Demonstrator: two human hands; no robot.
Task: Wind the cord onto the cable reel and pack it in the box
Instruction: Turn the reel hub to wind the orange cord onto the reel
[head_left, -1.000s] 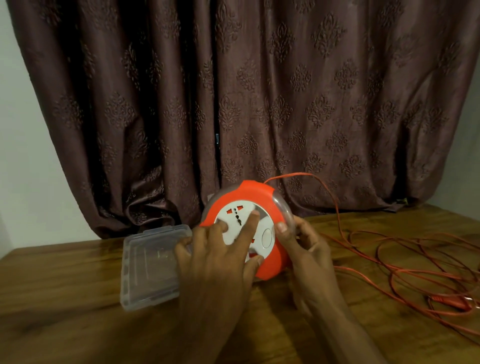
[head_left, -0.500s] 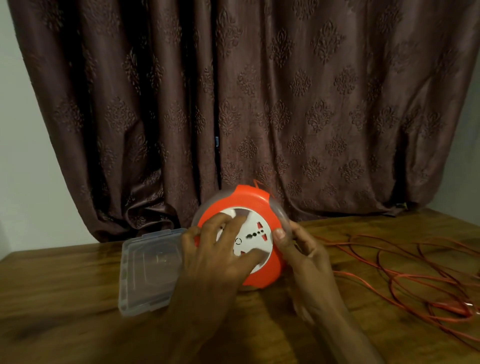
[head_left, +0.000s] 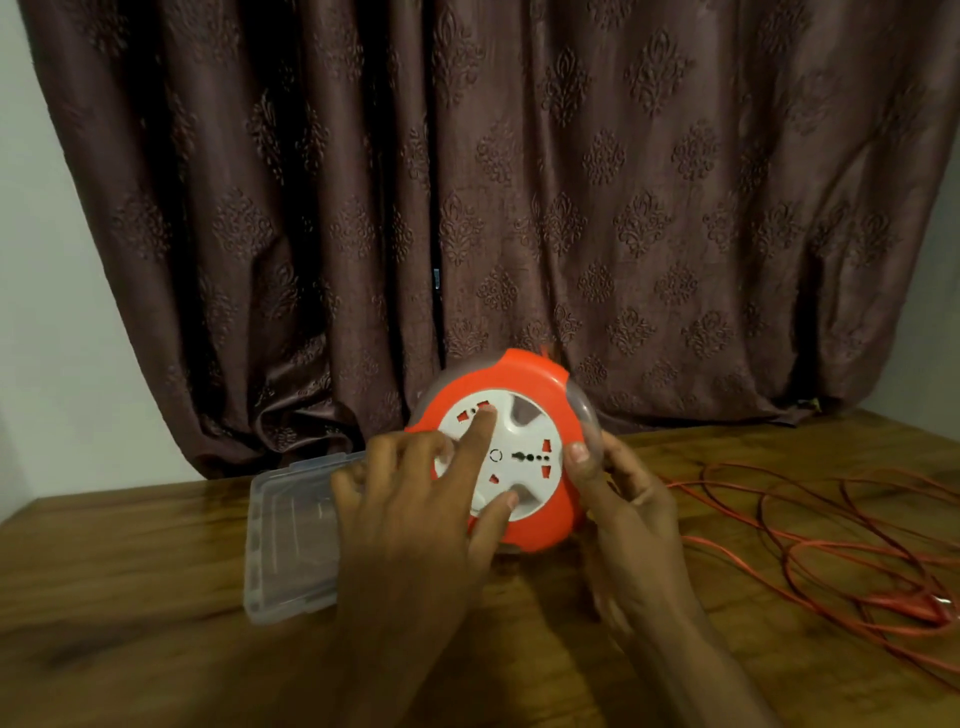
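Winding is far from done, I judge: most of the cord (head_left: 810, 525) lies loose on the table (head_left: 156, 597), the box (head_left: 291, 540) beside me unpacked. My left hand (head_left: 415, 514) presses extended fingers on the upright cable reel (head_left: 511, 452); my right hand (head_left: 623, 509) grips its rim.
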